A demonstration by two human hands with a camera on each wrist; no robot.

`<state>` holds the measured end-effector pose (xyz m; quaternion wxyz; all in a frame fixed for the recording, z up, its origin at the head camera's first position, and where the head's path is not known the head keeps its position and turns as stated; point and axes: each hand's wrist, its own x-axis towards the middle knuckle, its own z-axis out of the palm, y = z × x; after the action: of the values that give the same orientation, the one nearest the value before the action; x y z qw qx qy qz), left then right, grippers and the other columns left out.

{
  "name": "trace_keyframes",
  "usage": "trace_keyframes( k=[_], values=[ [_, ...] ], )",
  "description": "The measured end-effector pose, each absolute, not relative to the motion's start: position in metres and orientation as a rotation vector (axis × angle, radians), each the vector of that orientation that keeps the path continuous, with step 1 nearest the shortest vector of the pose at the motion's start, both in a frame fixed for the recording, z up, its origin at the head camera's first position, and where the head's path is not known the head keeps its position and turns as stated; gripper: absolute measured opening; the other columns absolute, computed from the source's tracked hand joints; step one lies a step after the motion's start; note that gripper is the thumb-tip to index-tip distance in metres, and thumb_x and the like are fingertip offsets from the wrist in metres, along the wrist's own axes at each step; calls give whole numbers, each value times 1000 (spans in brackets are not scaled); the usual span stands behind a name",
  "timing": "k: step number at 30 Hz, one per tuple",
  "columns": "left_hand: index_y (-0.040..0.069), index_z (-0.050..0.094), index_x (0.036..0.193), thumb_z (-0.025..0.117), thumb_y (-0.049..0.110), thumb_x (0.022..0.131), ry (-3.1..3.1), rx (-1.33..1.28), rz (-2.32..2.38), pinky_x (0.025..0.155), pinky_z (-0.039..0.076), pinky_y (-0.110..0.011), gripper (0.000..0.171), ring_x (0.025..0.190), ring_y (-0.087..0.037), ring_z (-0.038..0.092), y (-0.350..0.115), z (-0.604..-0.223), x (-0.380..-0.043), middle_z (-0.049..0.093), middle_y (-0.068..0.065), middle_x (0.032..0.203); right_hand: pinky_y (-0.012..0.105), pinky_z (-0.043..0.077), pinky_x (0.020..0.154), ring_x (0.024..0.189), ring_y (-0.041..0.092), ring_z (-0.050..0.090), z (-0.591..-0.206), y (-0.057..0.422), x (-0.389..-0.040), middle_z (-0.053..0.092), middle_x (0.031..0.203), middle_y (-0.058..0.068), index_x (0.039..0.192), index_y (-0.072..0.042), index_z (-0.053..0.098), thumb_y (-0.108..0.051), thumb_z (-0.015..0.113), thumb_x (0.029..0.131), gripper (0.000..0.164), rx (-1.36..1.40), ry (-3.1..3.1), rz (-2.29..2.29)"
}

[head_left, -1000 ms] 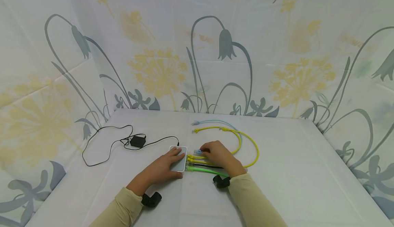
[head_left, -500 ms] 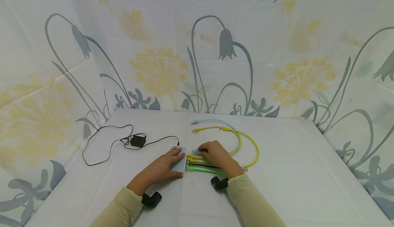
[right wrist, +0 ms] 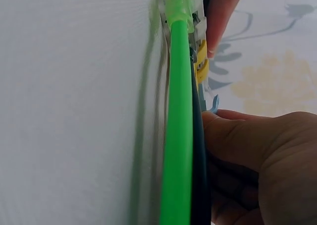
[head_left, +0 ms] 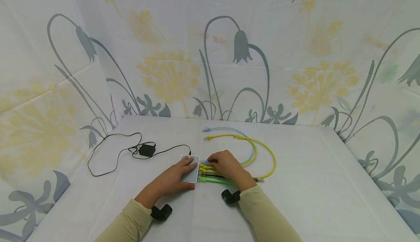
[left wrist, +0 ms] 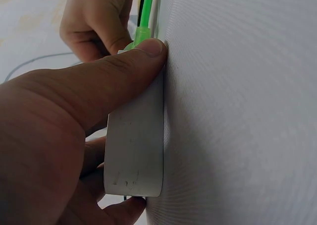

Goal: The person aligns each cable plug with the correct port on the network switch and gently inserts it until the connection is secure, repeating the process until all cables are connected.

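Observation:
My left hand (head_left: 174, 178) holds a small white network switch (head_left: 190, 178) on the table, thumb along its near side (left wrist: 133, 155) and fingers over its top and far side. My right hand (head_left: 226, 163) pinches the plug of a light blue network cable (head_left: 205, 162) close to the switch's right side. Below that plug, yellow cable plugs (head_left: 203, 167), a black cable (head_left: 213, 175) and a green cable (head_left: 213, 180) line the same side. In the right wrist view, the green cable (right wrist: 178, 136) runs in front, and a bit of blue plug (right wrist: 215, 103) shows at my fingertips.
A black power adapter (head_left: 146, 150) lies to the left, its thin cord joined to the switch's back edge. Yellow cable loops (head_left: 273, 156) and the blue cable's other end (head_left: 206, 129) lie behind my right hand. A patterned cloth hangs behind the table.
My right hand has moved left with the blue plug, bringing it up to the switch's side. The blue cable's far end has slid slightly left. My left hand stays in place.

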<state>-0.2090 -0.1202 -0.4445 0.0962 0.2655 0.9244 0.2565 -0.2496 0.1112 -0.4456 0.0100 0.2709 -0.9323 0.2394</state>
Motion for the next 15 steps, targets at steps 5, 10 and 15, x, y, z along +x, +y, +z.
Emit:
trace_keyframes(
  k=[5,10,15],
  values=[
    [12,42,148,74,38,84,2737,784,760,113,30,-54,75,150,-33,19,-120,-444,-208,28,-10,160,37,54,89,99,20,69,-447,109,-250,75,101,4,104,-8,75,-13,65,92,17,860,-2897,732],
    [13,42,148,74,38,84,2736,775,757,113,30,-55,75,150,-33,18,-120,-443,-208,28,-10,160,36,53,90,101,19,69,-450,107,-252,75,102,3,105,-9,75,-14,64,93,17,844,-2911,713],
    [14,42,148,73,39,84,2737,765,756,113,29,-55,75,150,-32,18,-120,-444,-208,27,-9,160,37,53,91,102,21,68,-450,105,-252,74,103,3,106,-10,75,-15,64,93,18,828,-2925,711]
  ],
)
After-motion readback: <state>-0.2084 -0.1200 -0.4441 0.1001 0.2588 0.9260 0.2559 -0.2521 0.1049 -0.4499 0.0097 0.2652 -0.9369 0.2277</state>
